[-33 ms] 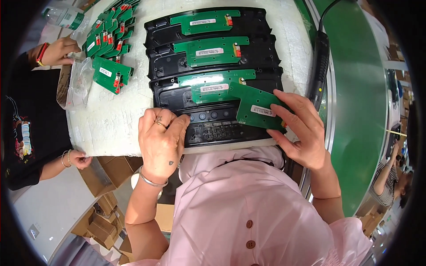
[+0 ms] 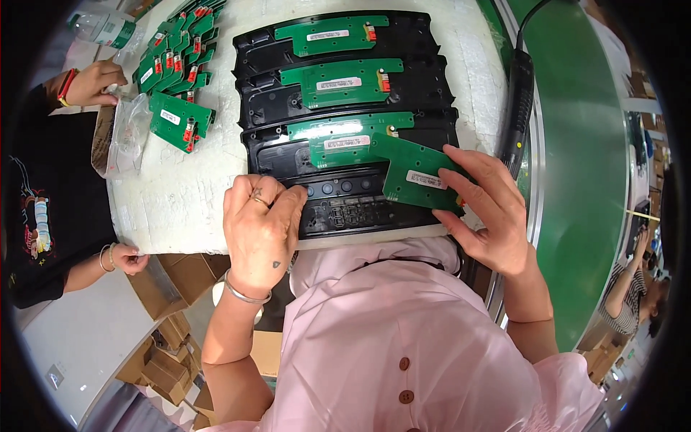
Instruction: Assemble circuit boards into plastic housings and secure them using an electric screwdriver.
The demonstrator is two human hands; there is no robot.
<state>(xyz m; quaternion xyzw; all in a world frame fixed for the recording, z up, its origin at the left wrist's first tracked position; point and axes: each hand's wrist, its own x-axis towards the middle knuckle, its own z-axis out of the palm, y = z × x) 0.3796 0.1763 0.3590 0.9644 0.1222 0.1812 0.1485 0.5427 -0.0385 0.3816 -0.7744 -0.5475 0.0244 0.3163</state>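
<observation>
My right hand [image 2: 486, 205] grips a green circuit board [image 2: 414, 173] by its right end, thumb below and fingers above. The board is tilted over the nearest black plastic panel [image 2: 360, 216], its upper left corner overlapping the board on the panel behind. My left hand [image 2: 263, 223] is closed at the near panel's left end, fingertips pressed together beside a row of round buttons [image 2: 347, 186]; whatever they pinch is hidden. Further back, several like panels lie in rows, each bearing a green board, such as the middle one [image 2: 338, 85].
Several green boards [image 2: 167, 65] are heaped at the far left, with one loose board [image 2: 169, 128] nearer. A co-worker's hand [image 2: 97, 83] rests by a clear plastic bag [image 2: 129, 137]. A black corded tool [image 2: 517, 108] lies along the right edge. A bottle [image 2: 108, 29] stands far left.
</observation>
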